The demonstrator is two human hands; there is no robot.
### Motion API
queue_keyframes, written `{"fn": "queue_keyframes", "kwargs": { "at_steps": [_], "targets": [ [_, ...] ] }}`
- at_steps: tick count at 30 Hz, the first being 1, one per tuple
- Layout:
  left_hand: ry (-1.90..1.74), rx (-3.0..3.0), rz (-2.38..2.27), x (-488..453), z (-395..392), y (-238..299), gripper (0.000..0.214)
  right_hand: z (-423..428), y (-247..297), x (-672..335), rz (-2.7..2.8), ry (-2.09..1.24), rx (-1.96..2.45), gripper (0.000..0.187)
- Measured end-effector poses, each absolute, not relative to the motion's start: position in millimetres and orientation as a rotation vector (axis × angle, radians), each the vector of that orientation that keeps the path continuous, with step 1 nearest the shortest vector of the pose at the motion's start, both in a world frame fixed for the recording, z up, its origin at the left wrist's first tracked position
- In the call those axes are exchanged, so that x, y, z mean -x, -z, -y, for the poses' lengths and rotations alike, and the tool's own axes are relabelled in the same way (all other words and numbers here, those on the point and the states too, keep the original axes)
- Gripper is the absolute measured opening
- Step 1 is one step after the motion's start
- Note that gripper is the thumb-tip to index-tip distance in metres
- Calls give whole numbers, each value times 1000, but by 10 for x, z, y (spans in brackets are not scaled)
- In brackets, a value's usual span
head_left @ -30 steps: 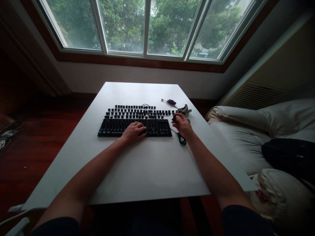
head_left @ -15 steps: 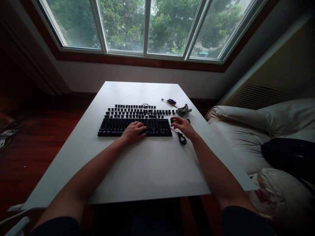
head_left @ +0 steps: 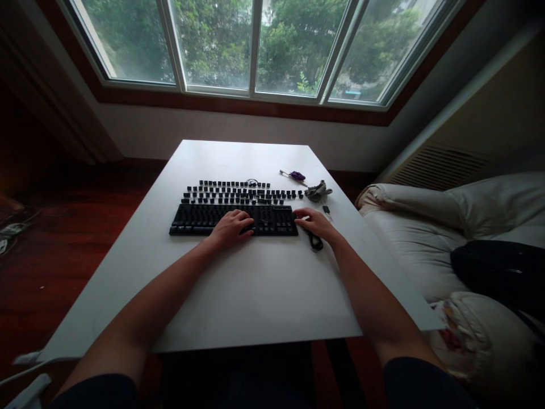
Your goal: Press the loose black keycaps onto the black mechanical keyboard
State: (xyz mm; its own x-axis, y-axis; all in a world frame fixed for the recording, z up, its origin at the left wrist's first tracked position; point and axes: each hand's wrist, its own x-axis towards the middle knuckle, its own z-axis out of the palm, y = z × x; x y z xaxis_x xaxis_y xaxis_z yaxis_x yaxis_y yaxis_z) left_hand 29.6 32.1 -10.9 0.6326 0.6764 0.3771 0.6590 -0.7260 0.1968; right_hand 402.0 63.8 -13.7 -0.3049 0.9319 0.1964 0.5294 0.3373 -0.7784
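Observation:
A black keyboard [head_left: 200, 220] lies across the middle of a white table [head_left: 255, 289]. Several loose black keycaps [head_left: 238, 194] are lined up in rows just behind it. My left hand [head_left: 230, 227] rests on the keyboard's middle with its fingers lying loosely over the keys and holding nothing. My right hand [head_left: 317, 222] is at the keyboard's right end. Its fingertips are pinched together against the edge there, on a small dark keycap that hardly shows against the keyboard. The keyboard's coiled black cable [head_left: 315, 243] lies under that hand's wrist.
Behind the right hand are a crumpled grey cloth [head_left: 318, 191], a purple-handled tool [head_left: 297, 175] and a small dark object [head_left: 327, 212]. White bedding [head_left: 447, 227] with a dark garment [head_left: 498, 267] sits close to the table's right edge. Wooden floor lies to the left.
My right hand, which held a small dark keycap raised beside the keyboard, has come down and left to the keyboard's right end. My left hand has not moved.

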Motion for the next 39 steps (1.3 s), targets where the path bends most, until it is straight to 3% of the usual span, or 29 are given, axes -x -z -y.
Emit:
{"fn": "queue_keyframes", "kwargs": {
  "at_steps": [16, 39],
  "targets": [
    [-665, -2799, -1153, -305, -327, 113, 36, -579, 35, -3899, 2213, -507, 1291, 27],
    [-696, -2790, -1167, -337, -241, 90, 35, -587, 14, -3964, 2261, -463, 1281, 27]
  ]
}}
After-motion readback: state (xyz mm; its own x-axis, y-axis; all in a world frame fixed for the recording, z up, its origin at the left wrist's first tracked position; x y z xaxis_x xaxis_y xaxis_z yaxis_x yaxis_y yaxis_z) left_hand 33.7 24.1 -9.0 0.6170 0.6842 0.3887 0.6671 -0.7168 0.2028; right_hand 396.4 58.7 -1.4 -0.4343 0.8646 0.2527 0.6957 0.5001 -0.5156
